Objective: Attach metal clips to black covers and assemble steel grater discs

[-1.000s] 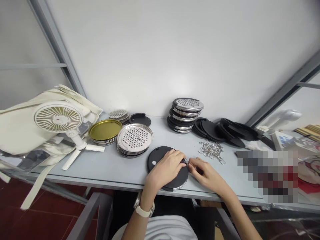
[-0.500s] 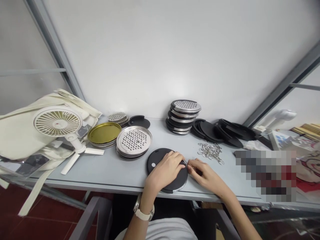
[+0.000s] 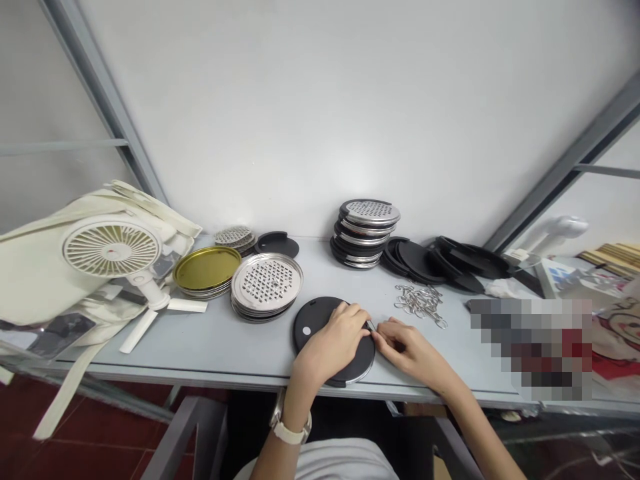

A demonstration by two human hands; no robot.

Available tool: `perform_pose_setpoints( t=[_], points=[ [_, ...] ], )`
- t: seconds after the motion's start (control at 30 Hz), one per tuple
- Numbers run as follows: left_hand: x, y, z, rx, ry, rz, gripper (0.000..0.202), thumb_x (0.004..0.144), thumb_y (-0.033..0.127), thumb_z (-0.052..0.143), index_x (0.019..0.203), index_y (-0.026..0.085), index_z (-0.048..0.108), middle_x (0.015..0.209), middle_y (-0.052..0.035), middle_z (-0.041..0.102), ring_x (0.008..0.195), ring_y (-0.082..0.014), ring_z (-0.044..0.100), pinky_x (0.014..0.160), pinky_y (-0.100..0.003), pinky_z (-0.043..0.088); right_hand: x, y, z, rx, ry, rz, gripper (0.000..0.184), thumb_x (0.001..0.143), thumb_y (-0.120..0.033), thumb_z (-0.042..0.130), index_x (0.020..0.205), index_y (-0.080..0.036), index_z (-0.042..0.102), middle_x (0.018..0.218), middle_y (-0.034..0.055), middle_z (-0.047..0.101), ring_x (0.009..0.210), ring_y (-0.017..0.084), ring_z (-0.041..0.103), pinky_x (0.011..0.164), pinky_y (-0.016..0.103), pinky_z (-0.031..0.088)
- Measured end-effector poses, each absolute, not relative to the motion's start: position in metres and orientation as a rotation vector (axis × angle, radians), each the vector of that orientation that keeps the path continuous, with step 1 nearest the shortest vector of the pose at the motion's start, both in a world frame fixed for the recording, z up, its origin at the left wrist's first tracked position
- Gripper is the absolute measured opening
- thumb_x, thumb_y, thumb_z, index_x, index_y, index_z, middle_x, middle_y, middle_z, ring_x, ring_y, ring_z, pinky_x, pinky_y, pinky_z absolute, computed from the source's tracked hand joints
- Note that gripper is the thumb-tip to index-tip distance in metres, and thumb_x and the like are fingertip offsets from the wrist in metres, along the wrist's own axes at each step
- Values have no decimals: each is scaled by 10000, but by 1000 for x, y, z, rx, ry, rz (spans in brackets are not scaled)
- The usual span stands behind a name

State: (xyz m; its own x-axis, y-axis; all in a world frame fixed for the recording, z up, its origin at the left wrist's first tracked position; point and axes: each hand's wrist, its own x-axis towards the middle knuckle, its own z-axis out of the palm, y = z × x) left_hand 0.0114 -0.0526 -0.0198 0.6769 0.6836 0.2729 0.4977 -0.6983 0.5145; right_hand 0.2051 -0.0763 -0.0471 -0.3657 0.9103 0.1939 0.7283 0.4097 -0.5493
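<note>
A round black plastic cover (image 3: 320,313) with a white dot lies near the table's front edge, a silver rim showing at its lower right. Across it rests my left hand (image 3: 337,343), fingers curled over its right side and gripping it. My right hand (image 3: 405,347) is beside that same edge, thumb and forefinger pinched. Between both hands' fingertips a thin metal piece (image 3: 371,325) shows; it resembles the wire clips nearby, but most of it is hidden. Behind my right hand is a pile of metal wire clips (image 3: 420,301).
At the back stands a stack of graters in black covers (image 3: 370,227); loose black covers (image 3: 425,260) lie right of it. Leftward are bare grater discs (image 3: 267,283), gold-coloured lids (image 3: 207,267), a white fan (image 3: 113,250) and a cream bag (image 3: 35,253).
My right fingertips have shifted slightly at the cover's edge, and the thin metal piece shows more clearly. My left hand stays on the cover. The view has turned a little.
</note>
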Motion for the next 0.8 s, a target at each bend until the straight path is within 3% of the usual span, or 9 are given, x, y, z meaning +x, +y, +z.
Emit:
perform_pose_setpoints(
  t=[0.8],
  points=[
    [11,-52,-21,2460,885,636,181,964,173,393,1090,183,522,1119,-60,534,1084,-210,460,965,-358,421,205,-73,-52,-1449,-2211,401,344,901,-262,412,604,-222,243,541,-44,329,586,153,375,611,278,339]
  ],
)
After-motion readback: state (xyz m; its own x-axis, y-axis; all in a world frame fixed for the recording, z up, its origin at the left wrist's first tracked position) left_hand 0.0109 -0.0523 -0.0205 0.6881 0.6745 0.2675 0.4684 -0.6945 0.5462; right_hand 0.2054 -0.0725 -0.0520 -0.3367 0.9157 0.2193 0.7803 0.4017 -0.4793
